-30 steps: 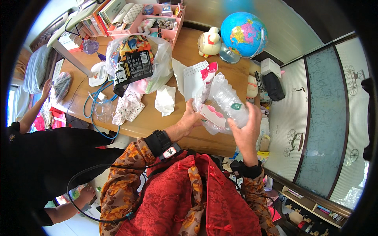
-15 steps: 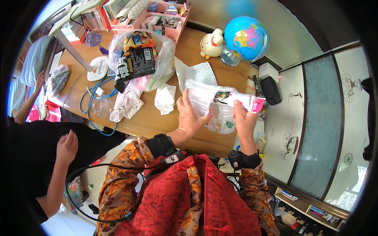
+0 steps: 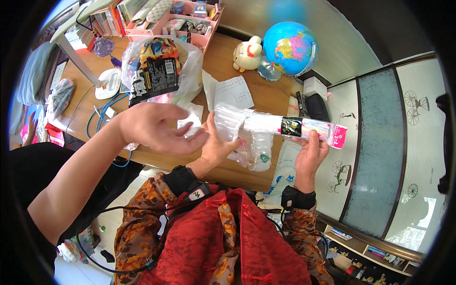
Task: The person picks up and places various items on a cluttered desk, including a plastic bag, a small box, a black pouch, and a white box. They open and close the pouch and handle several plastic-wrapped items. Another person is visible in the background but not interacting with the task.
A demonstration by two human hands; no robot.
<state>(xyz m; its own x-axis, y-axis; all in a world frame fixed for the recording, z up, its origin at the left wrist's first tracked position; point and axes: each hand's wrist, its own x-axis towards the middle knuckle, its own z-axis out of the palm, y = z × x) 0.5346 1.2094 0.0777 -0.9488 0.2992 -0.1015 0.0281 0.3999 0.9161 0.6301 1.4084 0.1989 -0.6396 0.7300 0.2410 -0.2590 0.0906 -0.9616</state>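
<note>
My left hand point(image 3: 217, 146) is closed on a crumpled clear plastic bag point(image 3: 230, 120), thumb and fingers spread around its folds. My right hand point(image 3: 311, 154) pinches a long slim packet point(image 3: 266, 124) by its outer part, thumb on top. This packet is white, with a black printed band and a bright pink end. Its inner end meets the bag's mouth, and I cannot tell how much is still inside. The bag's loose part point(image 3: 260, 152) hangs below, over the table edge. A co-worker's hand point(image 3: 154, 127) reaches in from the left, partly covering my left hand's side.
On the wooden table point(image 3: 190, 164) are an open notebook point(image 3: 232, 92), a white tissue point(image 3: 192, 118), a stuffed plastic bag point(image 3: 190, 61) with a black package, a blue cable point(image 3: 99, 114), a lamp base point(image 3: 108, 84), a plush toy point(image 3: 248, 54), a globe point(image 3: 289, 47) and a pink organizer point(image 3: 187, 21).
My right hand has moved right, drawing the packet farther out of the bag, so more of it shows. The co-worker's arm has swung in toward my left hand.
</note>
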